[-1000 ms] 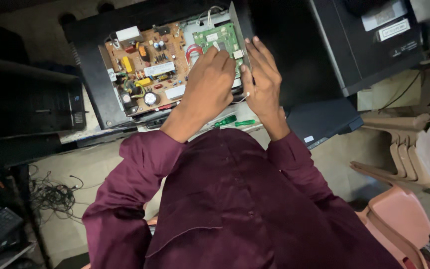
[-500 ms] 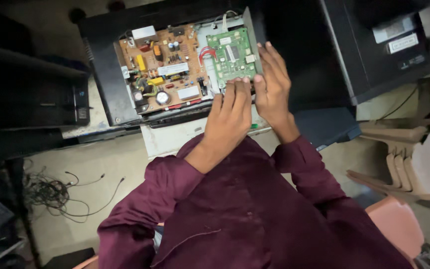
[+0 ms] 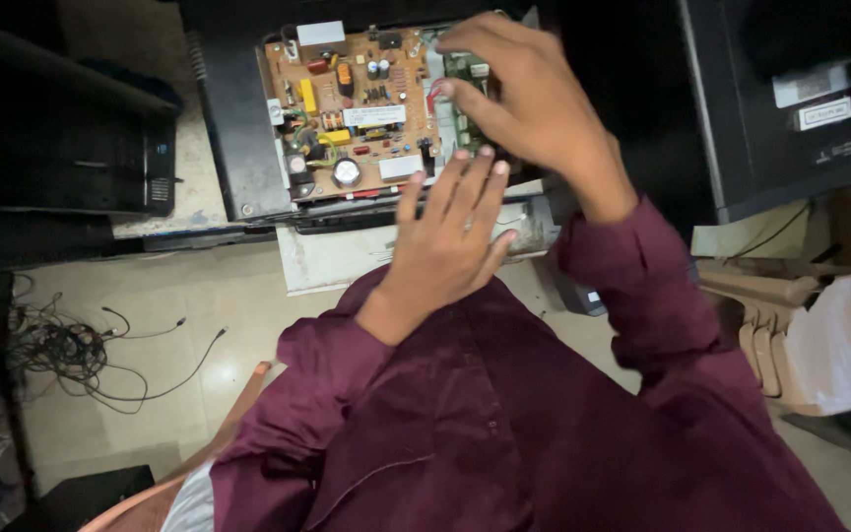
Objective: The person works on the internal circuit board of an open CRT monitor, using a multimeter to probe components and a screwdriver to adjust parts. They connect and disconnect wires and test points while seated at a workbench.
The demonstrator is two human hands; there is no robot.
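Note:
An opened black device casing [image 3: 233, 128] lies in front of me, showing a brown power board [image 3: 357, 108] with yellow and grey parts. A small green circuit board [image 3: 463, 69] sits at its right end. My right hand [image 3: 534, 99] arches over the green board, with thumb and fingertips on its edges, and hides most of it. My left hand [image 3: 445, 246] hovers lower, near the casing's front edge. Its fingers are spread and it holds nothing. Both arms wear maroon sleeves.
A black printer-like machine [image 3: 780, 99] stands at the right and another black box [image 3: 51, 138] at the left. Loose cables [image 3: 61, 345] lie on the tiled floor. A white panel [image 3: 332, 261] lies under the casing's front. Beige stacked seats with a white bag [image 3: 839, 345] are at the right.
My left hand has come off the green board and drawn back toward me with open fingers. My right hand has shifted over the top of the green board.

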